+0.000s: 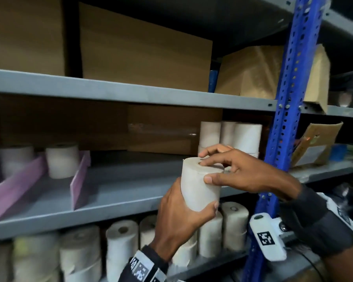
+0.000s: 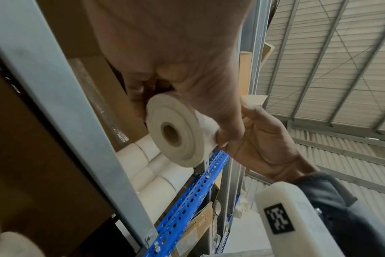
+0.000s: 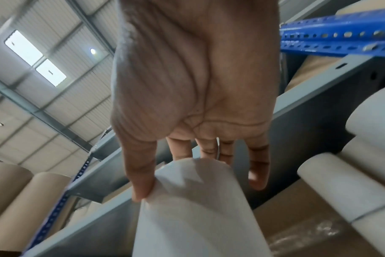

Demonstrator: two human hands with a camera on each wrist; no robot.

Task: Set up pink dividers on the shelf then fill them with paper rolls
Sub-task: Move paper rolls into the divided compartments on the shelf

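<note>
Paper, tightly wound on a hollow core, is making the paper roll (image 1: 200, 184) look firm along its side and fairly light, so it is likely tolerating a squeeze round the middle far better than a pinch on its soft, fraying outer wrap. The left hand (image 1: 181, 216) is wrapping its grip round the lower body of the roll from below, fingers curled on the far side, while the right hand (image 1: 238, 169) is pinching the upper end, thumb on the side wall and fingertips resting on the top face beside the core hole. The roll is standing upright in the air in front of the middle shelf (image 1: 130, 202), just beyond its front lip and touching nothing else. Two pink dividers (image 1: 80, 180) are lying on that shelf to the left, with single rolls standing at the back of the lanes between them. To the right of the nearer divider the shelf deck is offering wide open room, bounded at the back by a brown carton (image 1: 171, 129) and at the right by a stack of rolls (image 1: 230, 135) beside the blue upright (image 1: 287, 98). The grey edge of the shelf above is hanging low, so the roll probably needs to go in level rather than lifted high.
</note>
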